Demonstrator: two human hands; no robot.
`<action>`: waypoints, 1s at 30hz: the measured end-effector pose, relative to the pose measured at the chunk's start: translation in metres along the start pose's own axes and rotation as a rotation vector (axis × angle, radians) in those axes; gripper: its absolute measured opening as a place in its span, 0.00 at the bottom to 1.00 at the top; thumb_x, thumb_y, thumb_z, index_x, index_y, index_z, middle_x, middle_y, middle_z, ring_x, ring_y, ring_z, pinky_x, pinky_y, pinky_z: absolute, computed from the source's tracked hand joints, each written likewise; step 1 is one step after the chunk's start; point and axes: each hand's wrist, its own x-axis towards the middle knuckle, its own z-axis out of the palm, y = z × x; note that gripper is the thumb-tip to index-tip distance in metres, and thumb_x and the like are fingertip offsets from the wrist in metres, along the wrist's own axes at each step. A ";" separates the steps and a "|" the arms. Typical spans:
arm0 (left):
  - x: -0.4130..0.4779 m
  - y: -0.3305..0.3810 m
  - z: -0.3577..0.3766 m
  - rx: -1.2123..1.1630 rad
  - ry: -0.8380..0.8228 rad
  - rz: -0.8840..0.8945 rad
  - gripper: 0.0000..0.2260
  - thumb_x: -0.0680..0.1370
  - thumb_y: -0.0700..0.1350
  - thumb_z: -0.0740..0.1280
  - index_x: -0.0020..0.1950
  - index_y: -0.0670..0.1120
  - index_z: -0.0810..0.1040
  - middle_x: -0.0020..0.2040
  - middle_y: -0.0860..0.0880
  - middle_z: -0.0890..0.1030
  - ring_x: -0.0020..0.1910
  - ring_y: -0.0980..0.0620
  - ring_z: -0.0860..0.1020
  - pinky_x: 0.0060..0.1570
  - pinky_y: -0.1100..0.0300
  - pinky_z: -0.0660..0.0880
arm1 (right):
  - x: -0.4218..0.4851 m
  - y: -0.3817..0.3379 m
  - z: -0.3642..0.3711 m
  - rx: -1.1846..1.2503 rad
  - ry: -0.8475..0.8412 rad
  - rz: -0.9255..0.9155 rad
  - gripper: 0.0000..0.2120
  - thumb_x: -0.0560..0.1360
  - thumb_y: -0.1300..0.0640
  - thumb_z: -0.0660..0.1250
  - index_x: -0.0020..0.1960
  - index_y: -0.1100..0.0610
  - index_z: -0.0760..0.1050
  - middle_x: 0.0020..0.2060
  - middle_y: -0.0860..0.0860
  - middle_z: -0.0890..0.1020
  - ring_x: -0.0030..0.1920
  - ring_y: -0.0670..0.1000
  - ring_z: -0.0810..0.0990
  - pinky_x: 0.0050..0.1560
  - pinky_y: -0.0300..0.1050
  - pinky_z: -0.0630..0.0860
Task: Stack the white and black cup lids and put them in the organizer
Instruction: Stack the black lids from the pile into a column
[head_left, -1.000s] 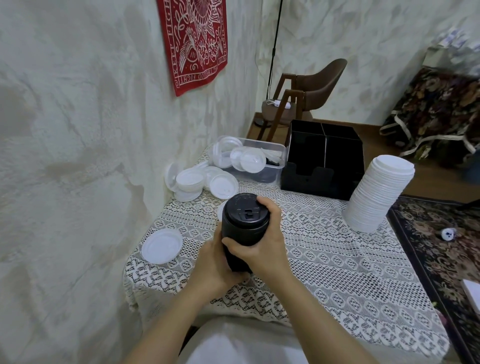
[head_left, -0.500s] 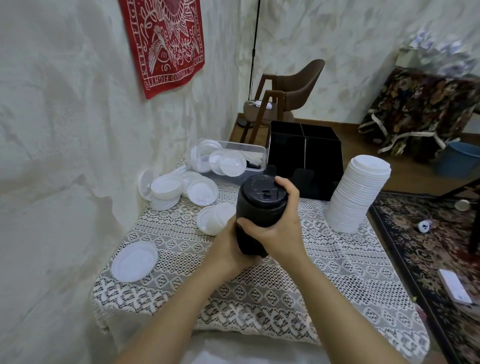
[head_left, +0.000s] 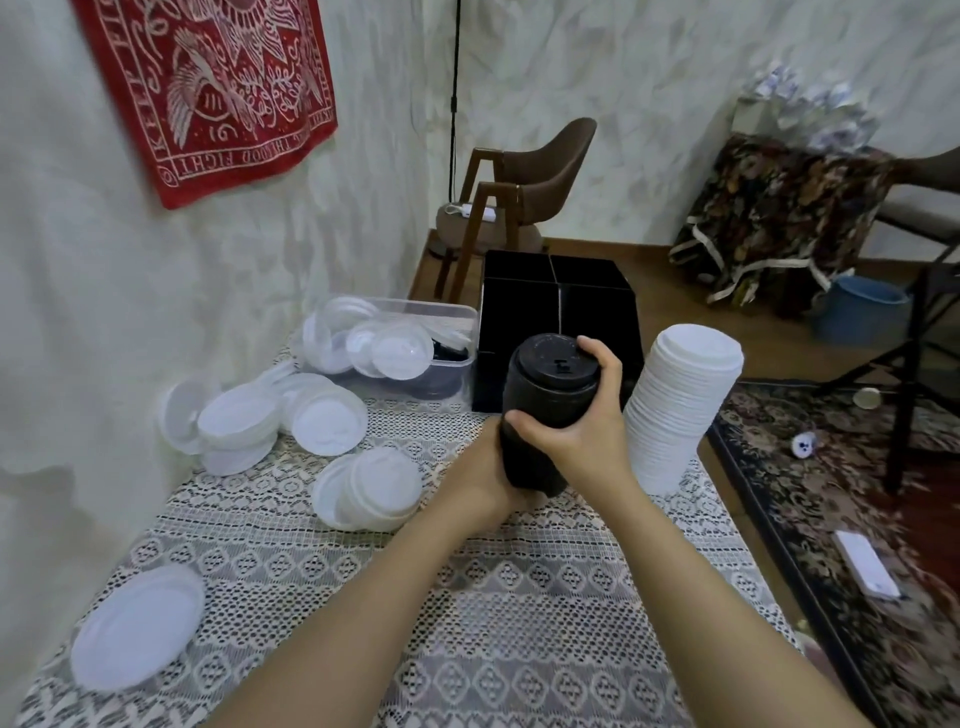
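- The counter (head_left: 519, 649) has a lace cloth over it and everything's sitting on that.
- The black organizer (head_left: 524, 322) is at the far edge, open on top with dividers. I can't see anything inside it from here.
- The tall stack of white lids (head_left: 675, 415) stands upright, just right of the organizer.
- The clear tub (head_left: 441, 309) is left of the organizer, with white lids heaped in it and something dark underneath.
- The stack of black lids (head_left: 545, 405) is off the counter, tilted, right in front of the organizer.
- My right hand (head_left: 587, 436) is wrapped around its upper half, thumb in front.
- My left hand (head_left: 483, 478) grips the bottom end, with the fingers mostly hidden behind it.
- The loose white lids (head_left: 291, 421) are piled by the wall, with a small pile (head_left: 374, 488) nearer me.
- The single white lid (head_left: 137, 629) lies flat at the near left corner.
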 end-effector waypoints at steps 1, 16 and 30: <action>0.006 0.000 0.002 0.006 -0.005 0.001 0.33 0.66 0.44 0.78 0.63 0.55 0.63 0.52 0.56 0.76 0.51 0.52 0.76 0.48 0.54 0.76 | 0.004 0.005 -0.001 -0.005 0.001 0.003 0.41 0.64 0.62 0.81 0.66 0.45 0.60 0.58 0.32 0.68 0.56 0.28 0.70 0.55 0.24 0.68; 0.055 -0.013 0.021 0.080 -0.005 -0.015 0.38 0.63 0.49 0.79 0.68 0.53 0.62 0.55 0.53 0.78 0.52 0.50 0.78 0.50 0.52 0.79 | 0.031 0.045 -0.006 -0.052 0.011 0.035 0.42 0.64 0.61 0.81 0.67 0.45 0.59 0.58 0.31 0.67 0.56 0.26 0.69 0.56 0.23 0.67; 0.048 -0.015 0.020 0.028 0.048 0.009 0.47 0.65 0.45 0.79 0.76 0.52 0.55 0.63 0.51 0.76 0.64 0.48 0.74 0.59 0.53 0.74 | 0.023 0.042 -0.009 -0.013 0.014 0.112 0.51 0.63 0.57 0.82 0.75 0.41 0.54 0.65 0.36 0.68 0.67 0.37 0.68 0.70 0.39 0.67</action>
